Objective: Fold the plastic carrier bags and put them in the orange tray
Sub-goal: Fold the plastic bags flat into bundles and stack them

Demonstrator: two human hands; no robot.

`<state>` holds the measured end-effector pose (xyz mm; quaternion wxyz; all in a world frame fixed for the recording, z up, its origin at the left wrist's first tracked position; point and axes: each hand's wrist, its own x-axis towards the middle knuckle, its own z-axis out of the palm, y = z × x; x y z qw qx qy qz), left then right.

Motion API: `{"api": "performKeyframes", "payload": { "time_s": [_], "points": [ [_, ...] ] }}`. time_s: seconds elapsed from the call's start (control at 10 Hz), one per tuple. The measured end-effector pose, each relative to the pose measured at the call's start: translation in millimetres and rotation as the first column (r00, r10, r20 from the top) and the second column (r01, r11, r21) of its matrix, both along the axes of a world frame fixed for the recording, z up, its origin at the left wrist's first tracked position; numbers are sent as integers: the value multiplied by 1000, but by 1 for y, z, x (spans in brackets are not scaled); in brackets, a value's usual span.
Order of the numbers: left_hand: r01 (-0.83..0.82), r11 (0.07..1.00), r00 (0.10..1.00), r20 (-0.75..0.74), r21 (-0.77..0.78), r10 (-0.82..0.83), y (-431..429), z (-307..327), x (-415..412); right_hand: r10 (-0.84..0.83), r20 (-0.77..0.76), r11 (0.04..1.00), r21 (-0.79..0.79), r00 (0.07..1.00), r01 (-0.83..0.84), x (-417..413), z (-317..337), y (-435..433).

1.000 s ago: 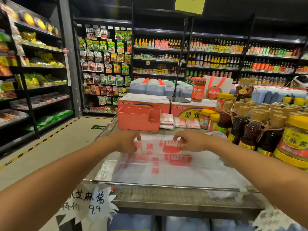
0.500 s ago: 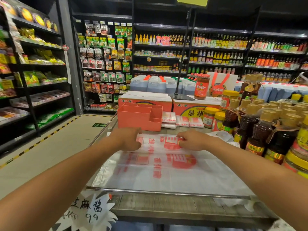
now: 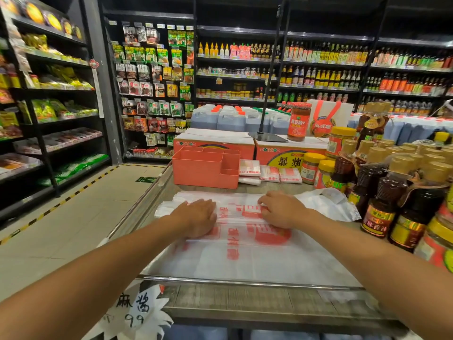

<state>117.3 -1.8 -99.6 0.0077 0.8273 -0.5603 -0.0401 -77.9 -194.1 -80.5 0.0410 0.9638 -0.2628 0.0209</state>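
A white plastic carrier bag with red print lies flat on the steel counter, its far part folded back over itself. My left hand presses flat on the fold's left side. My right hand rests on the fold's right side with fingers bent, fingertips on the plastic. The orange tray, with several compartments, stands just beyond the bag. Several folded bags lie to the tray's right. Another loose white bag sits crumpled at my right wrist.
Dark sauce bottles and yellow-lidded jars crowd the counter's right side. Orange cartons and a sign stand sit behind the tray. The counter's steel rail runs along the near edge. An aisle floor lies to the left.
Both hands have drawn the bag's far edge toward me, so the folded flap is wider. The left hand has flattened onto the plastic.
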Motion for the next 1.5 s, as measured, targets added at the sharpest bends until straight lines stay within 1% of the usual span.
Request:
{"api": "performKeyframes", "payload": {
  "time_s": [0.1,0.2,0.3,0.4,0.5,0.6,0.9,1.0,1.2,1.3,1.4,1.5],
  "points": [
    [-4,1000,1000,-9,15,5,-1,-10,2,70,62,997,38,996,-73,16,-2,19],
    [-21,999,1000,-16,25,22,-2,-15,2,195,105,969,130,975,-208,38,-9,52],
    [-28,999,999,-27,31,29,-2,-18,1,211,87,953,205,974,-225,55,-25,67],
    [-30,999,999,-32,40,31,-1,-18,2,193,16,959,209,981,-193,57,-35,64],
    [-28,998,998,-48,49,30,-1,-17,3,162,-64,965,218,985,-145,47,-32,58],
    [-25,998,998,-56,54,28,-1,-17,5,121,-96,971,217,988,-98,27,-28,40],
    [-5,997,998,-55,83,9,2,-12,7,-94,-110,965,235,990,117,-48,-29,-29],
    [-41,993,997,-58,110,48,11,-9,16,-127,-112,960,234,986,150,-54,-30,-36],
    [-110,986,991,-64,125,118,36,-8,43,-121,-102,963,229,987,142,-53,-32,-37],
    [-114,988,991,-54,102,120,37,-13,50,-123,-84,968,207,989,138,-52,-32,-38],
    [-116,987,990,-65,113,124,37,-15,52,-130,-75,967,213,989,143,-51,-32,-37],
    [-112,988,991,-57,106,118,37,-14,52,-130,-107,965,214,986,151,-52,-28,-35]
  ]
}}
